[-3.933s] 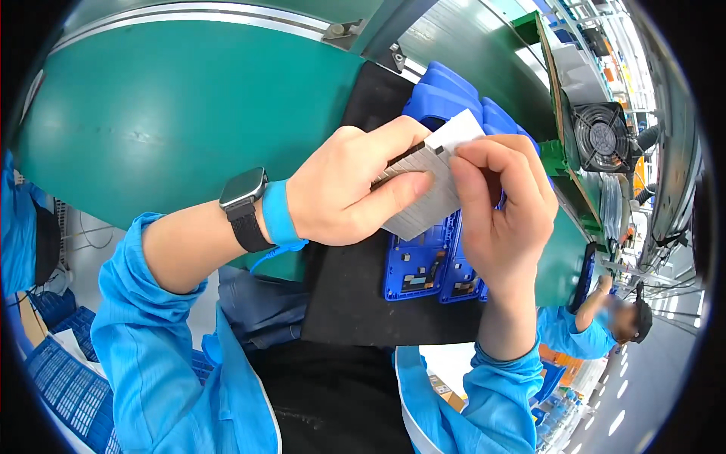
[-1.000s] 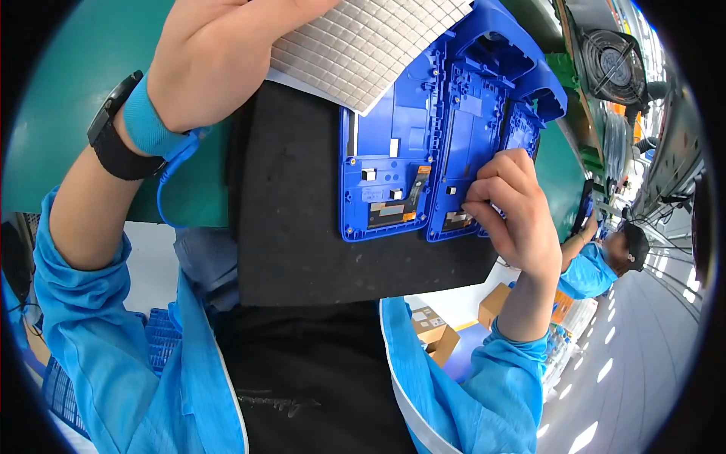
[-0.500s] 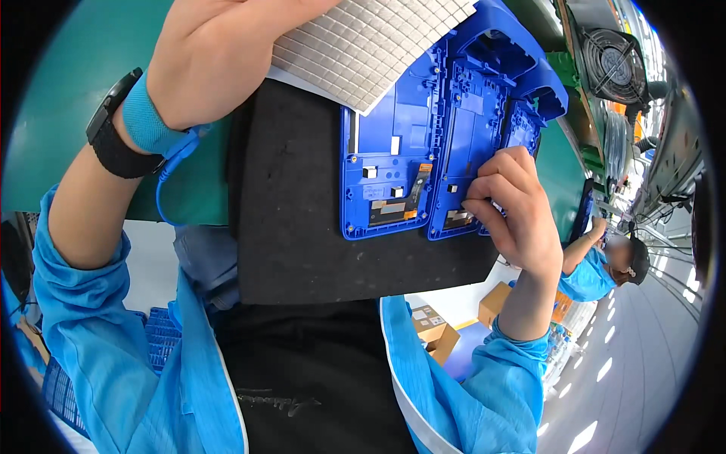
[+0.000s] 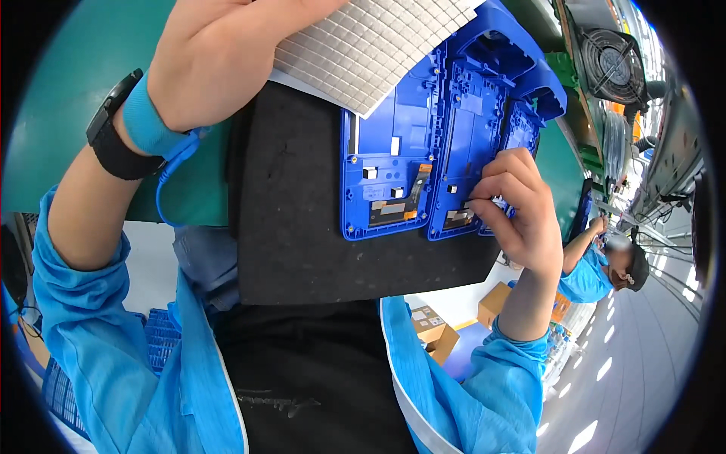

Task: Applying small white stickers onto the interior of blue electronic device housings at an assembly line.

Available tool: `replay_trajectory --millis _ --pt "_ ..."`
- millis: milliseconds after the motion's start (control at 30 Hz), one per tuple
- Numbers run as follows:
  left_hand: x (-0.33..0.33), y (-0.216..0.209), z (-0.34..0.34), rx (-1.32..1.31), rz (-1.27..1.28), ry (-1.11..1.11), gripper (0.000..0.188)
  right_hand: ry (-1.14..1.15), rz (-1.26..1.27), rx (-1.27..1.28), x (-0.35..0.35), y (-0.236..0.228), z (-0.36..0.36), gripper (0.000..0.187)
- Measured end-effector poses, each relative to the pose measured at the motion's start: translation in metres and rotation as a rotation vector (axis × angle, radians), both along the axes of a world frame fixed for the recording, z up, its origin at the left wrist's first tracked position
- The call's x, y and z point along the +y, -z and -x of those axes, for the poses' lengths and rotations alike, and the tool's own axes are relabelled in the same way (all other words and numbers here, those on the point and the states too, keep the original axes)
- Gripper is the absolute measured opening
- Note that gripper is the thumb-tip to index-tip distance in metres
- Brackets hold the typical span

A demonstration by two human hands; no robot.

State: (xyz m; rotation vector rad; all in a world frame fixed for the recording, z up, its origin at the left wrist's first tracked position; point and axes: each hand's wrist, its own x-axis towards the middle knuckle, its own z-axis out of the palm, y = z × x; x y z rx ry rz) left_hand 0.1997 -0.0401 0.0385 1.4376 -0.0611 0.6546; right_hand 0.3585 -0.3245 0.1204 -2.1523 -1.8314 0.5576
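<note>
Two right fingers (image 4: 494, 186) nearly together over housing (image 4: 470, 129)

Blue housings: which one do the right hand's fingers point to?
The middle housing, at its lower end; the left housing is clear of the right hand, the right housing partly behind it.

"How does the gridded sheet (image 4: 370, 57) look?"
"Silvery, scored into small squares, white backing along one edge. It slants over the far part of the left blue housing (image 4: 412, 140); whether they touch, I can't tell."
"And that housing?"
"Inside up, with two small blocks (image 4: 369, 173) at its near end."
"The others?"
"The middle blue housing (image 4: 473, 125) lies just right of it; the right blue housing (image 4: 520, 130), partly hidden, farther right."
</note>
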Motion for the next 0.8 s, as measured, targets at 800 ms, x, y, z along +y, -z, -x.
replay_trajectory --millis 800 --pt "-0.085 -0.046 -0.007 -0.013 -0.333 0.076 0.021 0.22 -0.726 -0.147 0.013 -0.027 0.033 0.021"
